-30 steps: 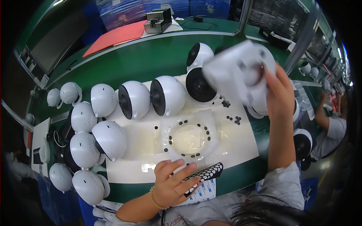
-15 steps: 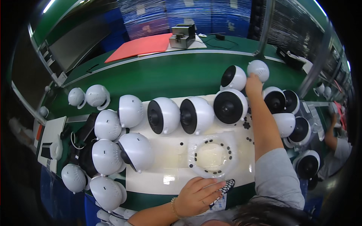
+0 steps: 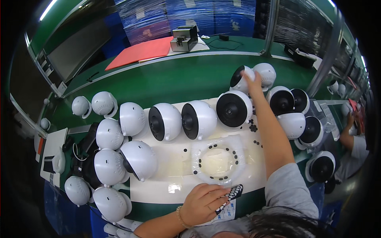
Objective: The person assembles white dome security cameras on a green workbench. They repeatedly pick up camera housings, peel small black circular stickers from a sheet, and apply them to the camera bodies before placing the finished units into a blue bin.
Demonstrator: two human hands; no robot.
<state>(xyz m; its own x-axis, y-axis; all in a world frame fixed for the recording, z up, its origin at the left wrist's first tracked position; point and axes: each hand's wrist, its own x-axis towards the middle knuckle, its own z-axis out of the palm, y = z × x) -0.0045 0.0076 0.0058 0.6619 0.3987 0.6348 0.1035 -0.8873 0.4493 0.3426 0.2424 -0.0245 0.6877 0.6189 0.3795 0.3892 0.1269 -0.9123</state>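
My left hand (image 3: 201, 205) lies at the near table edge, its fingers closed over a black strip with white round spots (image 3: 235, 193). Below it hangs a white printed sheet (image 3: 227, 214). My right arm stretches to the back, where my right hand (image 3: 253, 82) is between two round white camera-like units. Its fingers are spread: one lies against the white shell of the black-faced unit (image 3: 237, 80), and the others are beside the plain white unit (image 3: 266, 73). A clear ring-shaped plastic piece (image 3: 196, 156) with several small black pads lies on the white mat (image 3: 166, 194).
Several more round units, such as a large black-faced one (image 3: 234, 109), stand along the mat's back and left. Others crowd the right, near a lower unit (image 3: 320, 166). A metal box (image 3: 184, 39) and red sheet (image 3: 139, 53) sit behind the rail. Another person's arm (image 3: 347, 135) shows far right.
My right hand has moved left, from the plain white unit toward the black-faced unit beside it. My left hand stays on the spotted strip. The whole view has shifted slightly.
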